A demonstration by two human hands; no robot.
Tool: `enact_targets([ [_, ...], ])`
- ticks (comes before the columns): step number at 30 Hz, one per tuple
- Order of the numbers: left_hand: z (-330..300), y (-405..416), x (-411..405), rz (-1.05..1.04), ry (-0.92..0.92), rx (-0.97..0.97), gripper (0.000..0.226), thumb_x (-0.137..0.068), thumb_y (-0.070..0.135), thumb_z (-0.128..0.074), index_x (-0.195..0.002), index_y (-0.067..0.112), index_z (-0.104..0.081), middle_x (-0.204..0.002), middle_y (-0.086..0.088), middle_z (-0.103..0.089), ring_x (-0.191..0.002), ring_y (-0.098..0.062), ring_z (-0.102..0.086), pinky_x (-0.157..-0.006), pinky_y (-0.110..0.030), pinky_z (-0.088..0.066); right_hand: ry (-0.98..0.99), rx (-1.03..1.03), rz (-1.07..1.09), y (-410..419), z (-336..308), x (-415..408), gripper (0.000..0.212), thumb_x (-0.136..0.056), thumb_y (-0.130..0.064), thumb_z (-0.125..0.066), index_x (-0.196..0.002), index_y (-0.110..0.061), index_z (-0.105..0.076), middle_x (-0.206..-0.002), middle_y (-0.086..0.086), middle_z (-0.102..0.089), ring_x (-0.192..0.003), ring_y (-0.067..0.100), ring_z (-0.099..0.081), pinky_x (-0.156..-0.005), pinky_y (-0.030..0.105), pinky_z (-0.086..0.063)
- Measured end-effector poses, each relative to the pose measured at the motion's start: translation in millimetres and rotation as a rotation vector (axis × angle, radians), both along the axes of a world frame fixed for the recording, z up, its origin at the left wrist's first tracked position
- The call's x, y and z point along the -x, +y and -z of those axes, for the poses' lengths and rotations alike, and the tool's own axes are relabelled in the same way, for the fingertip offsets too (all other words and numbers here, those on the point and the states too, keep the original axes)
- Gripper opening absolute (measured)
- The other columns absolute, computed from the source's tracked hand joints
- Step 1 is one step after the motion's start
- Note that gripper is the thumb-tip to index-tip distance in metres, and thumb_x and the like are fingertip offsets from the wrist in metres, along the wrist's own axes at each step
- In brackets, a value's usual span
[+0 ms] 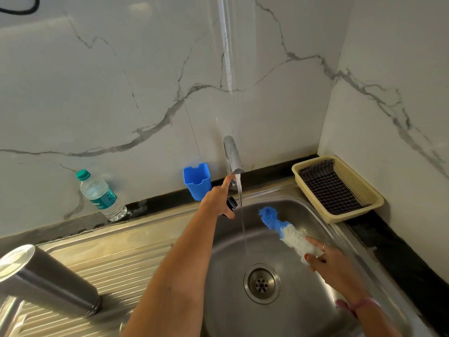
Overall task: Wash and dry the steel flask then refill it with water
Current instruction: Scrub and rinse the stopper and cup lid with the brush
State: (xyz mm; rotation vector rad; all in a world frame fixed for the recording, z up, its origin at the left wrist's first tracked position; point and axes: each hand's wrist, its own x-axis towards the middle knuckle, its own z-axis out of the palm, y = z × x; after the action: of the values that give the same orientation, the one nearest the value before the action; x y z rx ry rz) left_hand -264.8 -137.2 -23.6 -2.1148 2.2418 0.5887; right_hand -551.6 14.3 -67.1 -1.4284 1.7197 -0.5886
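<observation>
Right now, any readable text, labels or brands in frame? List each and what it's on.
Plastic water bottle, leaning on the wall: teal label has white script and fine print, too blurred to read.
Steel flask, blue holder, basket, tap: no text visible.

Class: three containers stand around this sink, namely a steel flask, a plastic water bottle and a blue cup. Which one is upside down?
The steel flask on the ribbed draining board, base upward. The plastic bottle leans cap-up against the wall; the blue cup stands mouth-up.

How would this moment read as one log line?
tap running | left hand holds cap | right hand holds brush | flask on drainboard
</observation>
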Motion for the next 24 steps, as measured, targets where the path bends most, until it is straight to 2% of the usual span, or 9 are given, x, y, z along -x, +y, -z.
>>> enact_targets([
  [9,0,1,-2,-0.015,0.055,-0.034,0.129,-0.071,0.019,-0.089,-0.157,0.022,0.007,-0.113,-0.009,-0.066,-0.101,-0.025,-0.066,-0.100,-0.039,-0.051,-0.003,-0.007,-0.004,0,0,-2,0.053,-0.093,-0.024,-0.060,-0.143,-0.028,-0.043,-0.081,-0.008,-0.068,-0.074,0.004,-0.064,-0.061,0.014,-0.043],
  [15,12,0,-6,-0.076,0.289,-0.024,0.139,-0.065,0.016,-0.092,-0.156,0.026,0.013,-0.119,-0.002,-0.066,-0.111,-0.025,-0.064,-0.107,-0.040,-0.042,-0.014,-0.003,-0.004,-1,3,-1,0.053,-0.093,-0.024,-0.061,-0.143,-0.028,-0.043,-0.081,-0.009,-0.067,-0.075,0.005,-0.064,-0.064,0.015,-0.044],
  [21,11,-1,-6,-0.043,0.324,-0.004,0.125,-0.066,0.018,-0.092,-0.157,0.021,-0.005,-0.113,-0.002,-0.067,-0.106,-0.024,-0.065,-0.106,-0.041,-0.047,-0.001,-0.015,0.000,-1,7,2,0.055,-0.093,-0.026,-0.061,-0.144,-0.027,-0.042,-0.085,-0.004,-0.068,-0.079,0.007,-0.064,-0.070,0.020,-0.047],
  [24,10,-1,-6,-0.042,0.362,0.000,0.127,-0.065,0.018,-0.092,-0.157,0.018,-0.004,-0.110,-0.001,-0.068,-0.104,-0.022,-0.065,-0.105,-0.039,-0.047,-0.003,-0.021,0.003,-2,7,2,0.053,-0.093,-0.024,-0.061,-0.143,-0.028,-0.043,-0.082,-0.005,-0.068,-0.075,0.007,-0.064,-0.068,0.021,-0.047],
])
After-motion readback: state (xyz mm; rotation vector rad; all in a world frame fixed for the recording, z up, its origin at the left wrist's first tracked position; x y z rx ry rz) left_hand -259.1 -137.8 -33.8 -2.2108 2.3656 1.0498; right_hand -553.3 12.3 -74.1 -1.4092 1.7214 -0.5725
